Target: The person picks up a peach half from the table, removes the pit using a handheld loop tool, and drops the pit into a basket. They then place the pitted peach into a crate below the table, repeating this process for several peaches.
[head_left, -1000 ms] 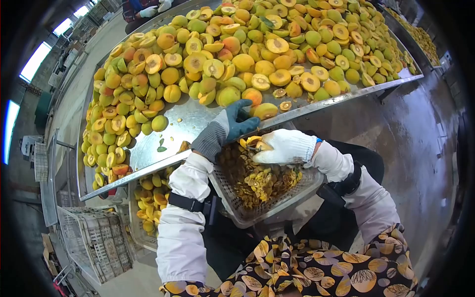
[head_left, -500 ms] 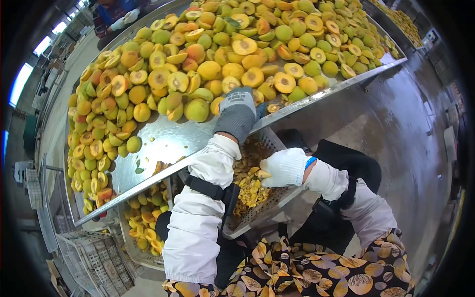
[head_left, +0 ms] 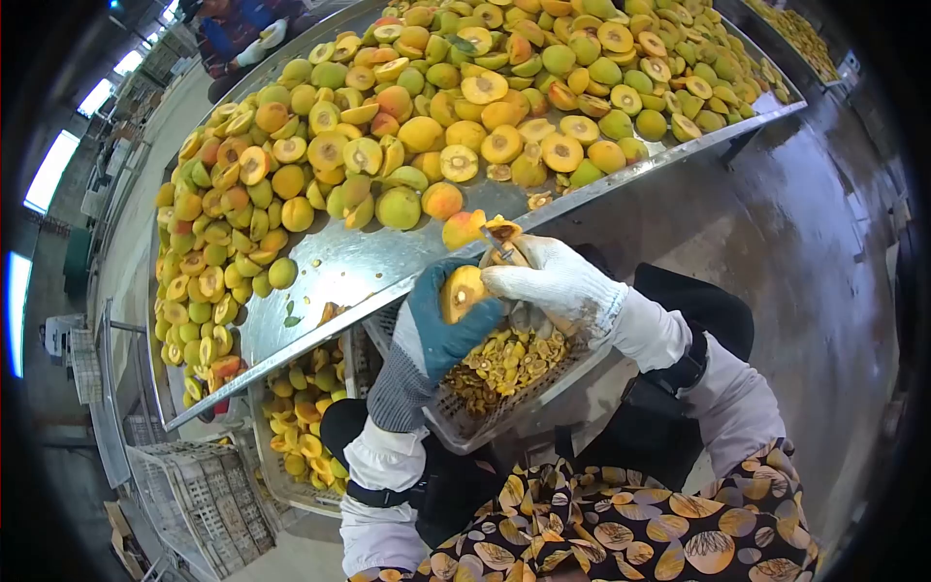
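My left hand [head_left: 436, 330], in a blue-grey glove, is closed around a halved yellow peach [head_left: 463, 293], its cut face up. Close beside it, my right hand [head_left: 558, 276], in a white glove, grips a small metal-bladed pitting knife [head_left: 498, 244], its handle mostly hidden by the fingers. A scrap of orange flesh [head_left: 502, 229] clings near the blade. Both hands are just off the front edge of the metal table [head_left: 339, 264], over a crate [head_left: 558, 390] of cut peach scraps [head_left: 514, 364]. Whole and halved peaches [head_left: 388, 145] are heaped on the table.
Below the table at left, another crate [head_left: 303, 497] holds peach halves. A stack of crates [head_left: 199, 500] stands farther left. Across the table a person with gloved hands [head_left: 262, 44] is at work. The wet floor [head_left: 815, 242] lies to the right.
My left hand has come back from the heap to the table's edge with a halved peach. My right hand has risen from above the scrap crate to meet it, and the knife shows now.
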Demonstrator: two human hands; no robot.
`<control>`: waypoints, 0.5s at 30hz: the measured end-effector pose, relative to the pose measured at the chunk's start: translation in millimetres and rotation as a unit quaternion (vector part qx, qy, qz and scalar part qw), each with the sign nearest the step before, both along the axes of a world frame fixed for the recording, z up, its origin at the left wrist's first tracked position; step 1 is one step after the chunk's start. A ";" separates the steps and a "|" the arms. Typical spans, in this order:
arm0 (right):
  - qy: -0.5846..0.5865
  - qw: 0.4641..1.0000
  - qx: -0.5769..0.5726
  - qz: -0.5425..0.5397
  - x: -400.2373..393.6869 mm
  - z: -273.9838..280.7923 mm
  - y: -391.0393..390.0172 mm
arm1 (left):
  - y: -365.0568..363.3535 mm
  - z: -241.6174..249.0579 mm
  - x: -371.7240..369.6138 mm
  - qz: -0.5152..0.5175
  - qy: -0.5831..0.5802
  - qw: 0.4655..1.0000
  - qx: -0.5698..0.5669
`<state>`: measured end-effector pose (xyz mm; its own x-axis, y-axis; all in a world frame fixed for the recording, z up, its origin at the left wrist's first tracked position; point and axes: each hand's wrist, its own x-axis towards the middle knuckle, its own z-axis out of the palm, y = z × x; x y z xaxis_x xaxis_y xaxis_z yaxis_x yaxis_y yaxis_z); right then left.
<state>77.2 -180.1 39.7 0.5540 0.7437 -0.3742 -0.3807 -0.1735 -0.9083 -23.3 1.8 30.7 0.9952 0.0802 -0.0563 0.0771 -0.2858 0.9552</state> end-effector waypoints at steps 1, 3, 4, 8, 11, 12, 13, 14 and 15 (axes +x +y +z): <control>-0.001 1.000 -0.003 0.008 -3.3 5.2 5.0 | -0.6 -6.3 -8.5 0.031 0.007 0.991 -0.128; -0.002 1.000 -0.011 0.017 -10.6 11.5 14.7 | -3.0 -27.2 -21.2 0.082 0.021 0.922 -0.377; -0.016 1.000 -0.015 0.021 -11.6 6.0 18.1 | 3.5 -28.8 -25.2 0.022 0.003 0.894 -0.448; -0.296 0.950 -0.079 0.056 -9.9 9.5 23.4 | 11.5 -34.9 -28.5 0.090 -0.027 0.971 -0.220; -0.463 0.885 0.028 0.038 -9.7 -10.6 23.7 | 16.3 -19.4 -26.8 0.150 0.065 0.899 -0.406; -0.496 0.867 0.026 0.031 -9.0 -12.5 23.7 | 9.5 -12.5 -23.9 0.204 0.073 0.876 -0.430; -0.507 0.860 0.025 0.046 -10.0 -11.8 24.4 | 10.1 -14.1 -26.5 0.194 0.066 0.895 -0.397; -0.520 0.852 0.023 0.061 -10.9 -9.4 25.4 | 10.8 -15.9 -29.6 0.183 0.058 0.912 -0.363; -0.532 0.843 0.020 0.076 -11.4 -6.7 25.4 | 10.8 -17.9 -31.1 0.171 0.049 0.927 -0.329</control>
<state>65.8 -154.6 33.0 0.4572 0.8366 0.3016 0.6768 -0.1073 -0.7283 -54.4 12.6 12.8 0.9053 0.3065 -0.2941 0.1514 0.4140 0.8976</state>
